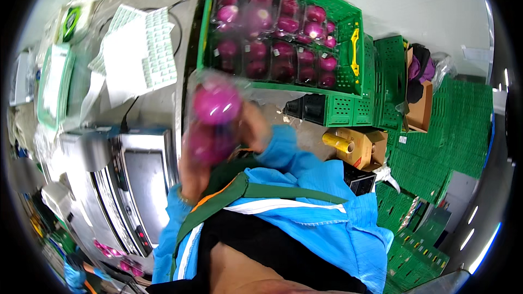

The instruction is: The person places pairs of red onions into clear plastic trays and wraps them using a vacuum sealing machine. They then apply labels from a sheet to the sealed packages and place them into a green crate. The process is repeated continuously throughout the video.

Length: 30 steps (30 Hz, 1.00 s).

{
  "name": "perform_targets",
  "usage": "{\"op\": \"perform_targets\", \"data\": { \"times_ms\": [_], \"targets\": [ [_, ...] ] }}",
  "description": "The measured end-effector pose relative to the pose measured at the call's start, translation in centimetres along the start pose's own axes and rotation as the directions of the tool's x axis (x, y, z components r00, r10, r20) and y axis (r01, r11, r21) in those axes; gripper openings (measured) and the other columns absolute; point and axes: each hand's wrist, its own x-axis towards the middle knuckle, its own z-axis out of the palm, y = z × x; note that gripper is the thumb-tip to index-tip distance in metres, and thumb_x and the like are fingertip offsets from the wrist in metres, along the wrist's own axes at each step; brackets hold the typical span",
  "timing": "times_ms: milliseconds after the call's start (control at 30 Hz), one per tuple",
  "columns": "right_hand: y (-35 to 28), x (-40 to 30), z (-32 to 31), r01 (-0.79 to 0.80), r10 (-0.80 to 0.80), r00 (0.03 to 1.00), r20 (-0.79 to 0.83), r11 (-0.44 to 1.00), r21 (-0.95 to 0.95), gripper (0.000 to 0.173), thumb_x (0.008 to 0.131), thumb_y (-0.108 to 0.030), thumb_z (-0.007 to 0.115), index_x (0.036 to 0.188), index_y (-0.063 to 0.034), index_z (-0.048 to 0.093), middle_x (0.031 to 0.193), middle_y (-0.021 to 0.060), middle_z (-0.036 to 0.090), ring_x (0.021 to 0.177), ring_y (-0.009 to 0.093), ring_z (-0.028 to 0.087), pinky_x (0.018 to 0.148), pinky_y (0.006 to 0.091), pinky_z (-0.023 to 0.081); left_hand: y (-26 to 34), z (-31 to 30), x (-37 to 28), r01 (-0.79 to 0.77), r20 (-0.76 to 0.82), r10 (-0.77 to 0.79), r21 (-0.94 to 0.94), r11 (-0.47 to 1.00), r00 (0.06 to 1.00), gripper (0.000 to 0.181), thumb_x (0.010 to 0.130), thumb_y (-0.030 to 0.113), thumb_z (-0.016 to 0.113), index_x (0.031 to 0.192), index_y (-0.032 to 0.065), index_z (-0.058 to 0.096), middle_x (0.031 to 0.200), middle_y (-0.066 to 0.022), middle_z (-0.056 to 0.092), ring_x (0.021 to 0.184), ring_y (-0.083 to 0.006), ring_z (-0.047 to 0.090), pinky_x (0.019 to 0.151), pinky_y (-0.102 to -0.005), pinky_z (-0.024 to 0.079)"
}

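Between my two hands is a clear plastic-wrapped pack of red onions (216, 104), blurred and raised in front of my chest. My left hand (193, 175) grips its lower left end. On the other side, my right hand (254, 124) holds it near the upper right; some fingers are hidden behind the pack. Just beyond the pack stands a green plastic crate (282, 85) with a yellow handle (355, 52). Rows of wrapped red onion packs (287, 24) fill much of it, and several in the near row bear small white labels.
At left is a steel wrapping machine (143, 188), with printed label sheets (135, 53) and a black cable beyond it. Green crates (441, 130) are stacked at right, near a cardboard box (361, 147) and a yellow roll (338, 143). Another person's blue sleeve (74, 275) shows at lower left.
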Motion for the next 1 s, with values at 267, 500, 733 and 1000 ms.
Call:
{"op": "perform_targets", "data": {
  "times_ms": [267, 500, 733, 1000],
  "targets": [
    [-30.1, 3.8, -21.6, 0.402, -0.579, 0.764, -0.285, 0.772, -0.492, 0.055, 0.101, -0.044, 0.041, 0.13, 0.0018, 0.051, 0.128, 0.0131, 0.058, 0.116, 0.024, 0.055, 0.1, 0.0365, 0.043, -4.6, 9.1, 10.8, 0.227, 0.248, -0.339, 0.391, 0.892, 0.907, 0.058, 0.098, 0.027, 0.051, 0.147, 0.0061, 0.029, 0.14, -0.0153, 0.046, 0.122, -0.0261, 0.051, 0.103, -0.0395, 0.041],
    [-41.5, 11.0, -37.8, -0.056, -0.736, 0.508, -0.448, 0.491, -0.87, 0.062, 0.097, -0.047, 0.047, 0.133, 0.0024, 0.049, 0.129, 0.0176, 0.058, 0.116, 0.027, 0.055, 0.1, 0.0349, 0.041, -5.5, 7.8, 12.2, 0.394, 0.056, -0.489, 0.517, 0.76, 0.87, 0.048, 0.097, 0.019, 0.054, 0.141, 0.0057, 0.041, 0.133, -0.0142, 0.052, 0.115, -0.0216, 0.054, 0.098, -0.0344, 0.045],
    [-43.3, 17.4, -46.2, -0.519, -0.84, 0.361, -0.405, 0.18, -0.836, 0.054, 0.084, -0.048, 0.059, 0.117, -0.0064, 0.065, 0.117, 0.0239, 0.061, 0.112, 0.04, 0.057, 0.097, 0.0439, 0.043, -4.7, 8.3, 13.5, 0.439, -0.024, -0.492, 0.491, 0.753, 0.87, 0.048, 0.096, 0.018, 0.057, 0.14, 0.0039, 0.043, 0.129, -0.0133, 0.055, 0.112, -0.0207, 0.055, 0.096, -0.0328, 0.045],
    [-37.2, 21.7, -39.7, -0.108, -0.77, 0.635, -0.051, -0.023, -0.994, 0.049, 0.093, -0.037, 0.059, 0.125, 0.0003, 0.059, 0.121, 0.0195, 0.062, 0.111, 0.033, 0.06, 0.094, 0.0394, 0.048, -1.4, 2.9, 8.7, 0.213, -0.069, -0.214, 0.592, 0.778, 0.974, 0.054, 0.093, 0.026, 0.062, 0.137, -0.0008, 0.044, 0.123, -0.0157, 0.059, 0.113, -0.0214, 0.056, 0.097, -0.0333, 0.046]
  ]
}}
